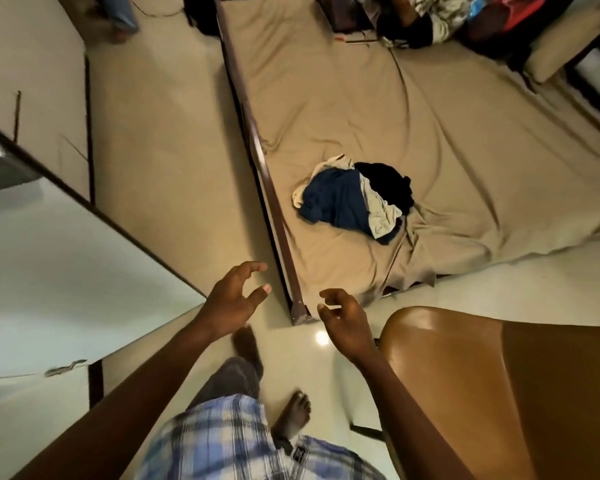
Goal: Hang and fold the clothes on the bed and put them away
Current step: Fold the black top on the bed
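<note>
The person stands at the corner of the bed (430, 116), with both hands held out over the floor short of it. The left hand (234, 299) and right hand (343, 323) hold nothing, and their fingers are apart and loosely curled. The pile of clothes (354, 199) lies on the tan sheet near the foot of the bed, close to the dark wooden side rail (257, 157) and well apart from both hands.

The step in hand, as I read it, is reaching in for the first garment. It would go best to take one piece from the top, not scoop up the whole heap. The navy garment (333, 199) lies uppermost and nearest the rail, so it is the natural first pick. Gripping it at an edge or seam and lifting it up and clear would let it fall open and leave the rest behind. A step closer would spare a long lean over the rail, and the brown chair (465, 375) crowds the person's right side.

The heap has a long axis that runs across the bed, from the rail inward. The navy end is toward the rail, the black garment (388, 181) is at the inner end, and a pale garment (381, 213) is tucked between them. It is too crumpled for me to tell collars from hems, so no piece shows a clear direction.
</note>
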`<state>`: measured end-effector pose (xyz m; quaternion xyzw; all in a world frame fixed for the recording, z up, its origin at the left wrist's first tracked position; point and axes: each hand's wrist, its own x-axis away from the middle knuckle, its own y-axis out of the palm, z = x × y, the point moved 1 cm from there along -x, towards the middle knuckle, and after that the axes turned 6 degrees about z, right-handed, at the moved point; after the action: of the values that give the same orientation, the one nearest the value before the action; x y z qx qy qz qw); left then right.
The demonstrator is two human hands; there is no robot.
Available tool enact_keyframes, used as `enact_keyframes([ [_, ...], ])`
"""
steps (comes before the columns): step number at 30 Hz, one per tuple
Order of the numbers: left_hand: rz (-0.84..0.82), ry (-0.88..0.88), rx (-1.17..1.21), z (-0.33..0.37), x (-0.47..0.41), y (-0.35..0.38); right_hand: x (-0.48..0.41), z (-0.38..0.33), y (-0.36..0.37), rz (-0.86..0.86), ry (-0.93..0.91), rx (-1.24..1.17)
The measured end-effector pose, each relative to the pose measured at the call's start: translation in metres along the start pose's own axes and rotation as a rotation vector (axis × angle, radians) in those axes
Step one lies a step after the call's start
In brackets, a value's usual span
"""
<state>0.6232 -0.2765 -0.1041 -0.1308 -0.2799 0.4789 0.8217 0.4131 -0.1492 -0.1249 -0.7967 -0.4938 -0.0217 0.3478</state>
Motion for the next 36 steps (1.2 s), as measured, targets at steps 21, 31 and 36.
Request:
enact_keyframes([
  [21,-0.126,-0.297,-0.047,-0.045,-0.451,0.16,-0.4,0.087,-0.038,0.22,0.48,0.102],
  [31,0.146,-0.432,0.032,-0.091,-0.546,0.262,-0.542,0.177,-0.019,0.295,0.449,0.355],
  [36,0.111,-0.565,0.329,-0.093,-0.57,0.26,-0.551,0.156,-0.003,0.521,0.413,0.251],
])
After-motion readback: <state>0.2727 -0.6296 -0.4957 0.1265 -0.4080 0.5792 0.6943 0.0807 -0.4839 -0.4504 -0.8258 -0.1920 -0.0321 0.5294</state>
